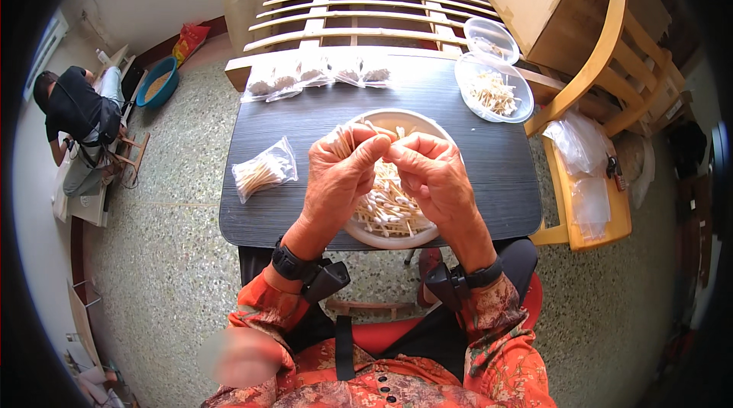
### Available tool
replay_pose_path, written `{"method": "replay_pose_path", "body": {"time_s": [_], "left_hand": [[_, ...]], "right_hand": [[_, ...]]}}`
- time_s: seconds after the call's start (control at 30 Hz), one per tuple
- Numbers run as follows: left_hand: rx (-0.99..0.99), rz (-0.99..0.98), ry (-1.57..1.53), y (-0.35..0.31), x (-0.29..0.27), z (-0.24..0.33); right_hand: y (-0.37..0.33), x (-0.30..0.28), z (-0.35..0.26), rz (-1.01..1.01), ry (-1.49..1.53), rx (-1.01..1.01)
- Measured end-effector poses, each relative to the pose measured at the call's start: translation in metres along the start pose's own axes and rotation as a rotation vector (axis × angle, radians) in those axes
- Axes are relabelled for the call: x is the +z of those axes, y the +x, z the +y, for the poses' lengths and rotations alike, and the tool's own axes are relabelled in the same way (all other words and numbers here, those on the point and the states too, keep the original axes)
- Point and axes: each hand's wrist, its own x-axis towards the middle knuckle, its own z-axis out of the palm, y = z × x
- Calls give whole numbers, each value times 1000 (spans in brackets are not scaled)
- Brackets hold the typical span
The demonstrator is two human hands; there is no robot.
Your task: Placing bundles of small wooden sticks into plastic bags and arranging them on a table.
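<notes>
Both hands raised over the bowl: left hand grips a swab bundle, right hand pinches closed at it, fingertip contents obscured.

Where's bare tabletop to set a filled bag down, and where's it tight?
Free: the dark table centre-rear, between the row of bags and the white bowl; also the right edge below the clear tub, and the near-left corner below the bag of swabs. Crowded: over the bowl, where left hand and right hand hold swabs.
</notes>
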Motion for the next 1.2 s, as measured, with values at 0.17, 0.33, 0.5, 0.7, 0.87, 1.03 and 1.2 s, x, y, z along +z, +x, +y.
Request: {"method": "replay_pose_path", "body": {"time_s": [0.17, 0.33, 0.5, 0.7, 0.87, 1.03, 1.2], "left_hand": [[-41, -35, 71, -1, 3, 1], [-39, -35, 33, 2, 2, -1], [-24, 1, -74, 3, -1, 0], [41, 93, -197, 6, -8, -2], [149, 121, -214, 6, 0, 0], [219, 244, -248, 9, 2, -3], [275, 227, -230, 10, -2, -5]], "right_hand": [[2, -4, 6, -34, -19, -56], [1, 3, 3, 13, -266, -128], [0, 7, 4, 47, -495, -204], [2, 5, -4, 231, -171, -254], [5, -12, -12, 263, -133, -375], [8, -11, -8, 279, -569, -432], [9, -4, 3, 60, -1312, -742]]}}
